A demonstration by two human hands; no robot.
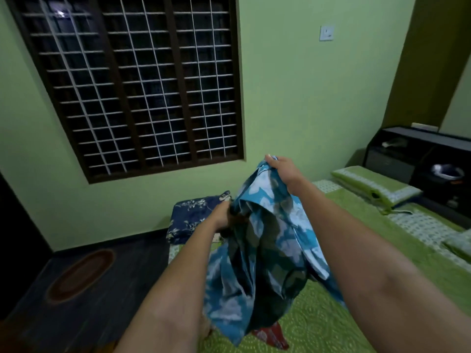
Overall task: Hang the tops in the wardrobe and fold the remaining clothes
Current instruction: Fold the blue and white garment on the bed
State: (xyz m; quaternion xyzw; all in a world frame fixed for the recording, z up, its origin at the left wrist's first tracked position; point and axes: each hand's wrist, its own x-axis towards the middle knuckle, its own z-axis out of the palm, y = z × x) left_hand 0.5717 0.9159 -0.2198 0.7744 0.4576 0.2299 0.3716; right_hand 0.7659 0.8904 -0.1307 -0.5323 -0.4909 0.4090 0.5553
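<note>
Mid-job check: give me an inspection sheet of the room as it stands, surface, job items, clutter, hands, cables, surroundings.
Surface: bed with green patterned sheet.
Job's things: blue floral garment held up over the bed, bunched; red cloth lies beneath it.
Clutter: navy floral folded bedding at the bed's far end; green pillow at right.
Hands: left hand has a grip on the garment's bunched edge; right hand pinches its top, higher.
Cables: nothing seen.
Surroundings: barred window, wall switch, dark shelf unit, oval floor mat.
</note>
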